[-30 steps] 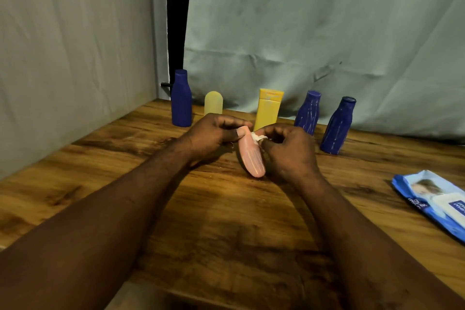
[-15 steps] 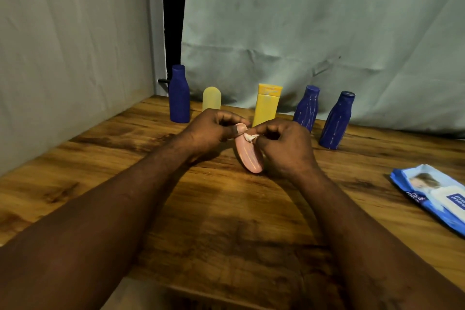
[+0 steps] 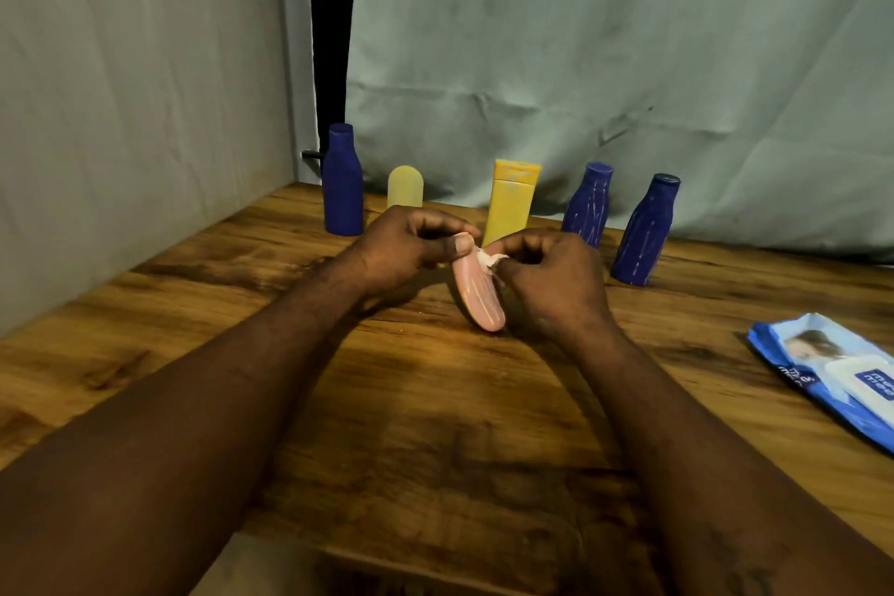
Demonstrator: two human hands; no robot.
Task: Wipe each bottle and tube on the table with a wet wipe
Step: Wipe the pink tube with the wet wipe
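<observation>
A pink tube [image 3: 479,295] leans over the middle of the wooden table [image 3: 435,426]. My left hand [image 3: 411,247] pinches its upper end with thumb and fingers. My right hand [image 3: 551,281] pinches a small crumpled white wet wipe [image 3: 486,259] against the tube's top. Along the back stand a blue bottle [image 3: 343,184], a pale yellow bottle [image 3: 405,186], a yellow tube [image 3: 510,201] and two more blue bottles [image 3: 588,203] [image 3: 646,232] with pale streaks.
A blue wet-wipe pack [image 3: 832,373] lies flat at the table's right side. Grey cloth hangs behind the bottles and along the left wall. The table's near edge runs below my forearms.
Both hands have stayed on the pink tube with the wipe. My right fingers shifted the wipe slightly at the tube's top. The view moved a little.
</observation>
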